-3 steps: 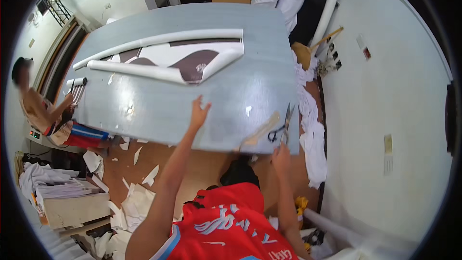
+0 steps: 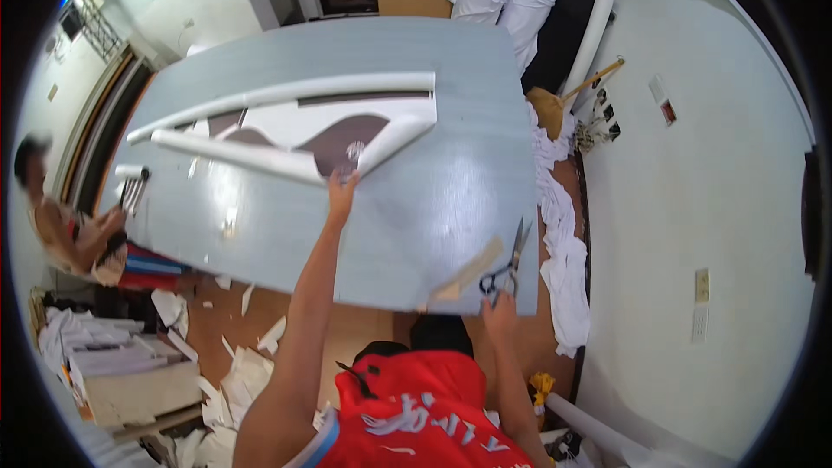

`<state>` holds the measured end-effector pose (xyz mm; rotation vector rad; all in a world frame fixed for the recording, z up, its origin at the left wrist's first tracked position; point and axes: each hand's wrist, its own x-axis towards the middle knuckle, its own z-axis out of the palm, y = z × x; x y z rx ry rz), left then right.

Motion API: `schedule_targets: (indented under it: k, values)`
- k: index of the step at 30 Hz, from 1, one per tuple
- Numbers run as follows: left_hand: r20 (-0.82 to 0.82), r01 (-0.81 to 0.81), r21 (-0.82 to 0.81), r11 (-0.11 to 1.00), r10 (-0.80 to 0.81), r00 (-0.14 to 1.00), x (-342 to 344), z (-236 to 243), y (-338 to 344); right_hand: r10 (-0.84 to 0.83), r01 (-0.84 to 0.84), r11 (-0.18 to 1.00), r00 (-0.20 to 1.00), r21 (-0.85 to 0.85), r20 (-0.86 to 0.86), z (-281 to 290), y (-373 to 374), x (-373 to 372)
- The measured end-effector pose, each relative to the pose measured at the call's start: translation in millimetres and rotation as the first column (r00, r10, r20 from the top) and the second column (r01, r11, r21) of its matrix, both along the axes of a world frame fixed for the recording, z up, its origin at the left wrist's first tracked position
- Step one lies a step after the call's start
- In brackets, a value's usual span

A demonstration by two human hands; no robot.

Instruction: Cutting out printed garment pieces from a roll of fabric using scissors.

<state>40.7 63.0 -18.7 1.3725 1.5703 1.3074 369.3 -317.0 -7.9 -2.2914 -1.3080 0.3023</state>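
At its near corner, the curled sheet [image 2: 282, 126] meets the left fingers [image 2: 336, 180].

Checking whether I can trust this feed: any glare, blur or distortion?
Head view: glare on the tabletop, brightest left of the left hand, softer between that hand and the scissors; table edges bow; the picture's rim is black; the co-worker's head is blurred.

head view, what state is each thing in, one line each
Printed sheet: partly unrolled, long edges curled up
Scissors: blades look slightly parted
Tan strip: lying on the table
Left hand: at the printed sheet's near corner, grip unclear
Right hand: at the scissors' handles, grip unclear
White fabric: crumpled
Paper scraps: scattered
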Motion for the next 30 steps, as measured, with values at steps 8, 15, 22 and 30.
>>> schedule_targets:
  k: [8, 15, 22, 30]
  values:
    - [0.168, 0.584, -0.587, 0.561, -0.621, 0.766, 39, -37, 52, -0.241, 0.242, 0.970, 0.970, -0.013, 0.034, 7, -9, -6]
    - [-0.256, 0.538, -0.146, 0.830, -0.557, 0.790, 121, -7, -28, -0.409, 0.380, 0.902, 0.904, -0.207, -0.121, -11, 17, -17]
    - [-0.223, 0.157, -0.294, 0.943, -0.227, 0.948, 142, -24, -67, -0.387, 0.391, 0.907, 0.920, -0.154, 0.057, -33, 42, -2]
    - [0.054, -0.282, -0.852, 0.442, 0.609, 0.791, 232, -12, -87, -0.309, 0.192, 0.950, 0.689, -0.246, -0.656, -25, 24, 37]
